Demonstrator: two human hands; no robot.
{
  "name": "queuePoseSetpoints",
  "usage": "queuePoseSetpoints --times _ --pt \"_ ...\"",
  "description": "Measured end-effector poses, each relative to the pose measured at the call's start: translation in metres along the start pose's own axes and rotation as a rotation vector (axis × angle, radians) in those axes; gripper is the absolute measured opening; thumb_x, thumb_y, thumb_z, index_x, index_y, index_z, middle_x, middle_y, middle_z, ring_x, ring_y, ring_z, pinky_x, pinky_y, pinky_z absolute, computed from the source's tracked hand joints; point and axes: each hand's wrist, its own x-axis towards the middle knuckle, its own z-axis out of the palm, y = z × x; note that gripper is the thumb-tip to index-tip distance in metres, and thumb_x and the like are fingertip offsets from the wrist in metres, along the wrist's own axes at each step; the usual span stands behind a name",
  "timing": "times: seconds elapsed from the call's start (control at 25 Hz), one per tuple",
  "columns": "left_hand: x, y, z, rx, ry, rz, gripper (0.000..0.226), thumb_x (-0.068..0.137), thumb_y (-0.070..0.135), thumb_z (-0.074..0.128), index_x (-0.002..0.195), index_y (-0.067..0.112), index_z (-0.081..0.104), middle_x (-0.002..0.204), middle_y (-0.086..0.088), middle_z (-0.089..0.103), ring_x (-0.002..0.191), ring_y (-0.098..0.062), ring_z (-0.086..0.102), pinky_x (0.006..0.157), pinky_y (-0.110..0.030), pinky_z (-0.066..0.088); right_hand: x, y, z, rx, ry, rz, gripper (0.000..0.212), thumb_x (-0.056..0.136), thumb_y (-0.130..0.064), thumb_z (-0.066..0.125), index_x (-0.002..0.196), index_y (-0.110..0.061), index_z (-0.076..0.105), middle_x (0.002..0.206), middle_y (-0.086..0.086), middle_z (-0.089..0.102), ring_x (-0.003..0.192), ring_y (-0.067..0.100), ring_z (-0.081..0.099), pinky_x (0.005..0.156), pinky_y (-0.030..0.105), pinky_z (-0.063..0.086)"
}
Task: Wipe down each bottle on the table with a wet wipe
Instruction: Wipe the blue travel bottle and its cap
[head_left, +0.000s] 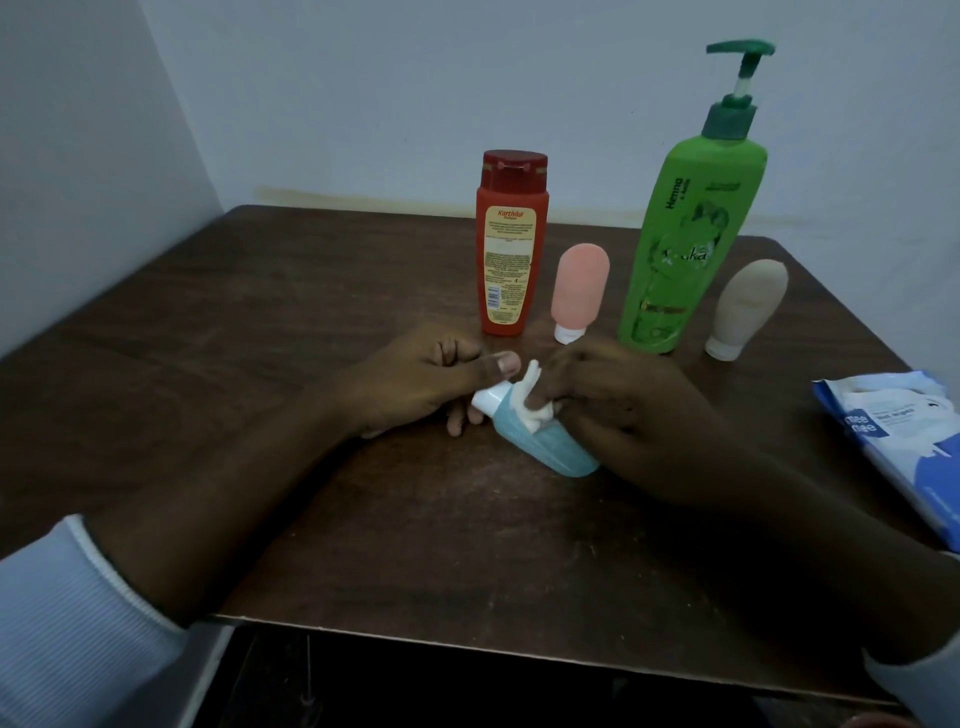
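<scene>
A small light-blue squeeze bottle (545, 441) with a white cap lies tilted over the middle of the dark wooden table (260, 364). My left hand (415, 379) grips it at the cap end, thumb on top. My right hand (613, 400) presses a crumpled white wet wipe (532, 400) against the bottle's upper side. Behind them stand a red shampoo bottle (511, 244), a small pink squeeze bottle (579, 291) on its cap, a tall green pump bottle (685, 228) and a small beige squeeze bottle (745, 312) on its cap.
A blue and white pack of wet wipes (904, 447) lies at the table's right edge. Pale walls close in behind and to the left. The table's front edge runs just below my forearms.
</scene>
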Motion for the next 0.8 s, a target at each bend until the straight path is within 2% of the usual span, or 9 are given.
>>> queuePoseSetpoints --times 0.08,0.16,0.24,0.36,0.44,0.56,0.64,0.72,0.8 --pt "0.000 -0.002 -0.003 -0.080 -0.021 -0.009 0.032 0.093 0.025 0.066 0.111 0.000 0.072 0.104 -0.016 0.076 0.083 -0.020 0.073 0.070 -0.029 0.062 0.001 0.004 0.002 -0.017 -0.018 0.038 0.025 0.084 -0.010 0.056 0.102 -0.015 0.072 0.108 -0.005 0.065 0.100 0.004 0.060 0.082 0.025 0.049" --pt "-0.002 -0.004 -0.007 -0.144 -0.076 -0.008 0.031 0.091 0.005 0.070 0.122 0.001 0.070 0.115 -0.014 0.076 0.100 -0.022 0.075 0.081 -0.028 0.063 0.000 0.008 0.002 0.013 0.012 0.086 0.025 0.084 -0.009 0.057 0.103 -0.015 0.072 0.105 -0.006 0.065 0.097 0.003 0.060 0.081 0.024 0.049" --pt "-0.002 -0.005 -0.010 -0.150 -0.092 0.006 0.036 0.090 -0.007 0.070 0.124 0.005 0.069 0.118 -0.012 0.076 0.106 -0.020 0.074 0.086 -0.026 0.061 -0.001 0.010 0.000 0.009 -0.019 0.102 0.025 0.087 -0.009 0.061 0.107 -0.018 0.072 0.107 -0.008 0.065 0.099 0.003 0.060 0.083 0.024 0.050" --pt "-0.002 -0.008 -0.011 -0.147 -0.073 0.016 0.035 0.089 -0.009 0.070 0.120 0.007 0.070 0.119 -0.011 0.076 0.109 -0.020 0.073 0.088 -0.025 0.060 -0.004 0.012 -0.011 -0.009 -0.161 0.061 0.021 0.088 -0.019 0.067 0.108 -0.023 0.071 0.109 -0.011 0.063 0.103 0.003 0.058 0.083 0.025 0.051" --pt "-0.001 -0.010 -0.010 -0.147 -0.071 0.016 0.034 0.089 -0.010 0.069 0.119 0.006 0.070 0.119 -0.009 0.076 0.109 -0.020 0.073 0.088 -0.026 0.060 -0.008 0.007 -0.014 -0.087 -0.232 -0.033 0.019 0.088 -0.026 0.064 0.105 -0.025 0.070 0.110 -0.011 0.061 0.103 0.001 0.055 0.082 0.021 0.048" --pt "-0.002 -0.011 -0.009 -0.153 -0.068 0.013 0.034 0.088 -0.010 0.069 0.119 0.004 0.070 0.116 -0.010 0.077 0.109 -0.022 0.074 0.089 -0.027 0.060 -0.004 0.000 0.004 -0.204 -0.257 -0.208 0.023 0.091 -0.021 0.059 0.111 -0.020 0.071 0.115 -0.002 0.062 0.105 0.010 0.054 0.085 0.024 0.046" --pt "-0.001 -0.010 -0.009 -0.165 -0.069 0.006 0.034 0.088 -0.010 0.069 0.118 0.004 0.071 0.115 -0.010 0.078 0.108 -0.022 0.074 0.090 -0.028 0.061 0.005 0.003 0.012 -0.192 -0.175 -0.153 0.027 0.090 -0.014 0.057 0.114 -0.016 0.070 0.115 0.003 0.064 0.104 0.016 0.058 0.085 0.030 0.050" --pt "0.000 -0.009 -0.008 -0.177 -0.056 -0.009 0.034 0.087 -0.010 0.069 0.119 0.004 0.070 0.117 -0.011 0.077 0.110 -0.022 0.074 0.091 -0.029 0.061 0.006 0.007 0.003 -0.136 -0.133 -0.004 0.026 0.089 -0.016 0.059 0.114 -0.018 0.069 0.113 0.000 0.065 0.100 0.012 0.059 0.083 0.036 0.053" --pt "0.000 -0.009 -0.007 -0.180 -0.041 -0.019 0.035 0.087 -0.009 0.070 0.119 0.004 0.071 0.118 -0.011 0.077 0.111 -0.022 0.074 0.091 -0.029 0.061 -0.006 0.009 -0.008 -0.151 -0.152 -0.016 0.024 0.087 -0.020 0.061 0.110 -0.020 0.069 0.108 -0.004 0.065 0.096 0.008 0.059 0.079 0.033 0.053"
